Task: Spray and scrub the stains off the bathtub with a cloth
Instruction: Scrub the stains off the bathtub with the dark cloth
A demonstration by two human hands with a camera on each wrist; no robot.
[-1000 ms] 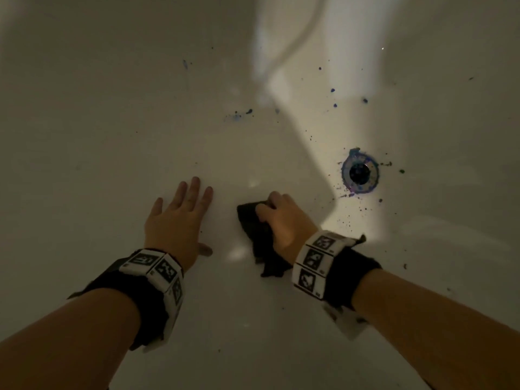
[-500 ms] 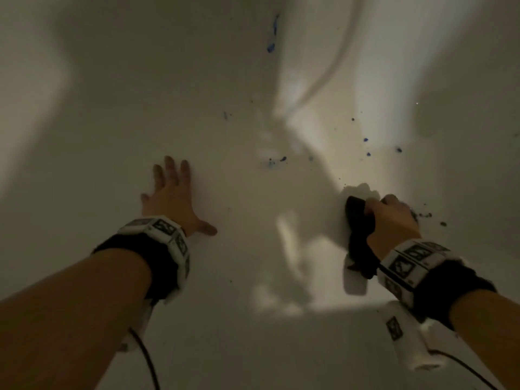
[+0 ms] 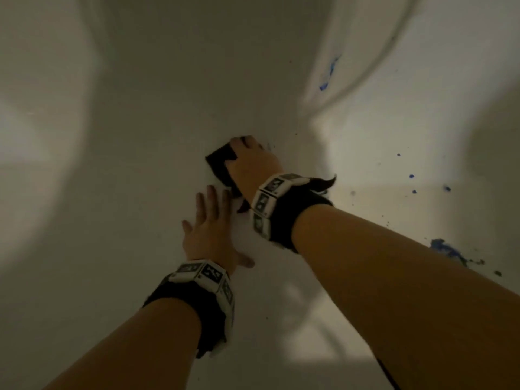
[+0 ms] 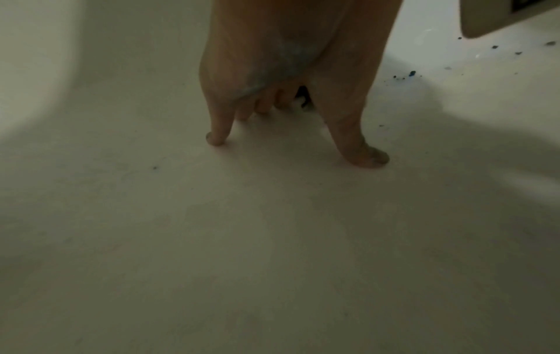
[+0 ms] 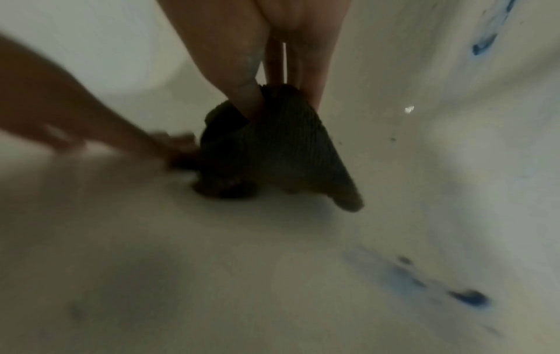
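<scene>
Right hand [image 3: 254,161] at frame centre, fingers curled round dark cloth [image 3: 221,164] on white bathtub [image 3: 112,192], left hand [image 3: 209,235] fingers wide, flat below it, blue stains [image 3: 447,249] at right, wristband markings unreadable

Both forearms reach forward, each wrist wrapped in a black band with a white marker block. The left hand [image 3: 209,235] lies flat, fingers [image 4: 216,137] straight and slightly spread, thumb out to the side, fingertips pressed down. The right hand [image 3: 254,161] is farther forward, just beyond the left fingertips, knuckles up, its fingers and thumb curled around a dark cloth [image 5: 272,148].
</scene>
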